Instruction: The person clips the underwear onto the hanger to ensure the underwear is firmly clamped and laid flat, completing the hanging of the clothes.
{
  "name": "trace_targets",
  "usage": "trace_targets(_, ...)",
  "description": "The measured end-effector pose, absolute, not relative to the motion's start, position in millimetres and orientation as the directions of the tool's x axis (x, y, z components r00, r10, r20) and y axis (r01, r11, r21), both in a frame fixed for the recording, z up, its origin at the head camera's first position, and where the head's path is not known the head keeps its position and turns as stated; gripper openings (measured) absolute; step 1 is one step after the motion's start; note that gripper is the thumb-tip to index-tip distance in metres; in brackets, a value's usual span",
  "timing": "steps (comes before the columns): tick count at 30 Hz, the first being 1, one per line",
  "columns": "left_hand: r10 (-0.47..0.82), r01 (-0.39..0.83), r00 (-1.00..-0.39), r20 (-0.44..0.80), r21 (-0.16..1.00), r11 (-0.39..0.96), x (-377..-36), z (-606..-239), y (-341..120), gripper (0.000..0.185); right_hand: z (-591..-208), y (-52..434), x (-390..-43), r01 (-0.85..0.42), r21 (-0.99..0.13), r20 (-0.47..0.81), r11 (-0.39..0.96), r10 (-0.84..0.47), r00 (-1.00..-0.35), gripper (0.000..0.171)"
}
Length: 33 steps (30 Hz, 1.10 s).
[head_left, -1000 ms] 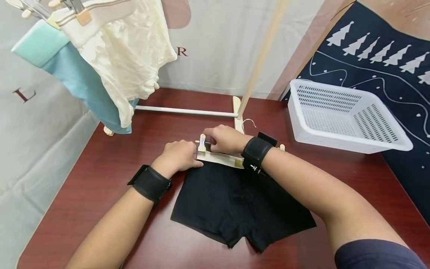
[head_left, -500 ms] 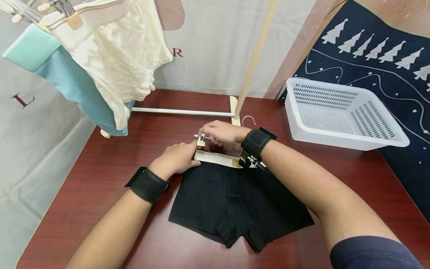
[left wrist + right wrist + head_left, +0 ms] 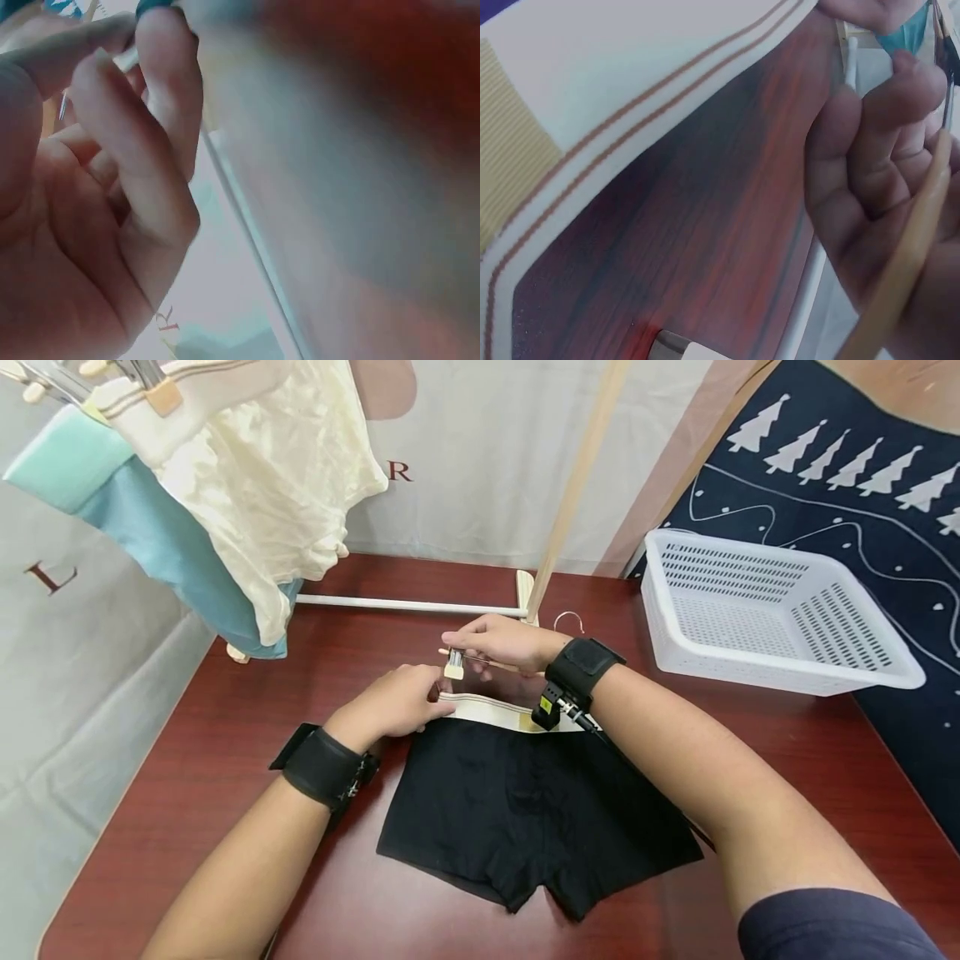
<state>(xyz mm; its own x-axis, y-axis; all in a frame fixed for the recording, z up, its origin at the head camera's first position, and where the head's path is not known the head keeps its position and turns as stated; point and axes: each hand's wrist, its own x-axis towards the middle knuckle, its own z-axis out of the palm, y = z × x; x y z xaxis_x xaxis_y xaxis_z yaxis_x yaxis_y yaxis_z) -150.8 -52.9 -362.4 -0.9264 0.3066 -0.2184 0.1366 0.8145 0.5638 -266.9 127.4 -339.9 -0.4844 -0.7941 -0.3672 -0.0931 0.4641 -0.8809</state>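
Black shorts [image 3: 525, 810] with a cream waistband [image 3: 487, 710] lie flat on the table. At the waistband's left corner, my left hand [image 3: 397, 702] pinches the fabric, thumb on top. Its curled fingers [image 3: 142, 150] fill the left of the left wrist view. My right hand [image 3: 502, 643] holds a wooden clip hanger by its left end, fingertips at the clip [image 3: 454, 664], just beyond the waistband. The hanger's wooden bar [image 3: 900, 277] crosses the right palm in the right wrist view. Its metal hook [image 3: 569, 620] shows past the right wrist; the right forearm hides the hanger's other end.
A drying stand with a white bar [image 3: 405, 605] and a wooden post [image 3: 577, 485] stands behind. Cream shorts [image 3: 277, 485] and a blue garment [image 3: 165, 552] hang clipped at upper left. A white plastic basket [image 3: 780, 672] sits at back right.
My right hand has lifted the hanger's left clip off the waistband and moved it slightly away from me. My left hand keeps to the waistband's corner; the shorts stay put.
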Motion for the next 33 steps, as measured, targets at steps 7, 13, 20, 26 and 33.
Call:
trace_targets(7,0.336,0.118,-0.926,-0.173,0.711,0.693,-152.1,-352.3,-64.9,0.015,-341.0,130.3,-268.4,-0.117,-0.918,-0.288,0.378,-0.841,-0.458,0.034)
trace_targets(13,0.314,0.080,-0.935,-0.168,0.758,0.647,-152.4,-344.9,-70.2,0.013,-341.2,130.7,-267.1,-0.135,-0.929,-0.241,0.343,-0.842,-0.484,0.033)
trace_targets(20,0.298,0.065,-0.939,-0.171,0.763,0.643,-154.3,-340.6,-73.2,0.012,-341.6,128.9,-263.3,-0.106,-0.949,-0.201,0.296,-0.832,-0.518,0.032)
trace_targets(26,0.260,0.039,-0.952,-0.162,0.778,0.628,-153.8,-334.4,-77.3,0.013,-341.6,127.9,-262.5,-0.125,-0.953,-0.174,0.276,-0.837,-0.519,0.034)
trace_targets(33,0.240,0.017,-0.955,-0.171,0.781,0.624,-154.2,-333.8,-77.4,0.014,-342.7,128.7,-260.5,-0.106,-0.953,-0.192,0.284,-0.836,-0.513,0.036)
